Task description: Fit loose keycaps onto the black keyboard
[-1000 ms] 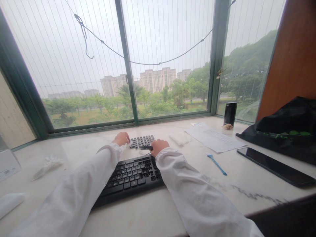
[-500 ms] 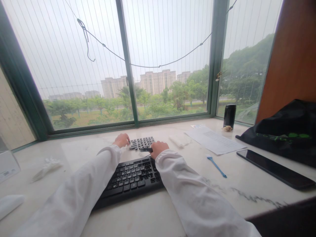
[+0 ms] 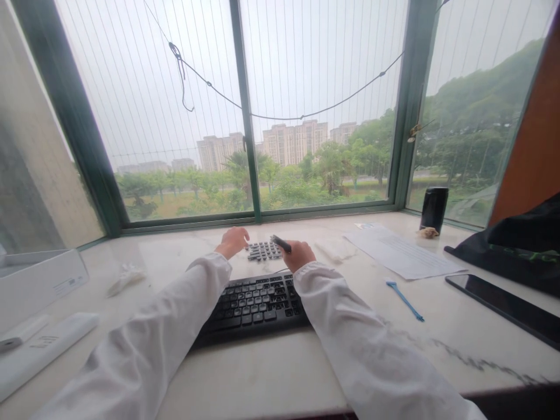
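Clearly, small parts are the weak point; the keycaps (image 3: 262, 252) lie loose in rows on the desk (image 3: 258, 379), just beyond the keyboard (image 3: 256, 309), with the left hand (image 3: 233, 242) beside their left edge and the right hand (image 3: 301, 254) at their right. The right hand is closed round a dark tool (image 3: 283, 244), its tip angled up over the near-right caps — whether it touches any, I cannot tell; the left hand's fingers are part curled, and whether they pinch anything is too small to make out.

A dip of that tip, or a careless curl of the left fingers, could scatter the rows; caps out of order would be hard to match to their sockets, some of which look bare toward the keyboard's right. A cable (image 3: 282, 270) shows between caps and keyboard; snagged by the right wrist, it might sweep the nearest row aside. Both sleeves — left (image 3: 149, 326) and right (image 3: 363, 338) — hang loose and overlap the keyboard's sides; a cuff catching its edge could shove it into the caps. The tissue (image 3: 336, 249), just right of the right hand, seems light enough to be dragged along by a sideways move.
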Available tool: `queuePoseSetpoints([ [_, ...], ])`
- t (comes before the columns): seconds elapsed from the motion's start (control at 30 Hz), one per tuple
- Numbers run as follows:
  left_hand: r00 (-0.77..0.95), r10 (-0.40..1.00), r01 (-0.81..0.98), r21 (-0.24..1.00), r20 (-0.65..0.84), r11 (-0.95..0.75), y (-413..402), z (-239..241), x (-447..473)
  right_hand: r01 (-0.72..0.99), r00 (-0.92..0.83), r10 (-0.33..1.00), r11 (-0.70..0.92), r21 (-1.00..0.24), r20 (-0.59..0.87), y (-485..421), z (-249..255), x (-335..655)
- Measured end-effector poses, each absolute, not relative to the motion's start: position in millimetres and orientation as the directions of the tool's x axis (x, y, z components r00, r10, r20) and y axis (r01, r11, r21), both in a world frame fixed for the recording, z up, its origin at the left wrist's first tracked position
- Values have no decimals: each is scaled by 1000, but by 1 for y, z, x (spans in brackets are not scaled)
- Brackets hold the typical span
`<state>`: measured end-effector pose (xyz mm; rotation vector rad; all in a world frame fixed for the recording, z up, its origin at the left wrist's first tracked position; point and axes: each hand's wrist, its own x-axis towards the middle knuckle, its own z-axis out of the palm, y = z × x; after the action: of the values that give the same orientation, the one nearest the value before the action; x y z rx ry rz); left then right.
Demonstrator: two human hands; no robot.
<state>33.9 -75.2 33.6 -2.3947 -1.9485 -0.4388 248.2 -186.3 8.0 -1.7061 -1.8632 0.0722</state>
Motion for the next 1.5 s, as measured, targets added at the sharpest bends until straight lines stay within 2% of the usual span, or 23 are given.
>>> queuePoseSetpoints([
  [0.07,233,934,940,185,272,-288,-97,42,39,708,82,929,201,-677,362,-183,8,249],
  [0.13,279,914,901,249,295,-355,-119,47,44,387,155,948,202,-900,279,-176,6,250],
  [0.17,308,901,871,290,307,-397,-130,48,45,188,172,959,193,-963,226,-172,4,250],
  [0.2,341,884,836,328,320,-440,-141,47,46,-2,173,969,181,-984,178,-169,3,250],
  [0.27,392,862,767,404,321,-499,-161,44,48,-305,152,979,176,-936,135,-164,1,248],
  [0.37,490,830,668,496,267,-555,-186,36,49,-493,121,984,177,-852,135,-164,-1,242],
  [0.53,600,787,562,624,144,-543,-209,25,53,-532,29,986,155,-832,165,-173,1,233],
  [0.73,550,817,480,736,172,-478,-203,15,53,-592,-58,968,164,-789,244,-185,5,226],
  [0.83,517,839,452,780,167,-434,-199,12,49,-585,-51,972,156,-796,228,-191,6,220],
  [0.93,557,815,377,826,159,-419,-200,11,46,-553,-54,975,150,-820,214,-195,8,216],
  [1.3,565,798,306,845,211,-440,-193,15,38,-575,-74,960,180,-798,270,-192,5,216],
  [1.5,609,757,356,771,236,-528,-187,12,33,-525,-42,965,198,-828,258,-194,0,208],
])
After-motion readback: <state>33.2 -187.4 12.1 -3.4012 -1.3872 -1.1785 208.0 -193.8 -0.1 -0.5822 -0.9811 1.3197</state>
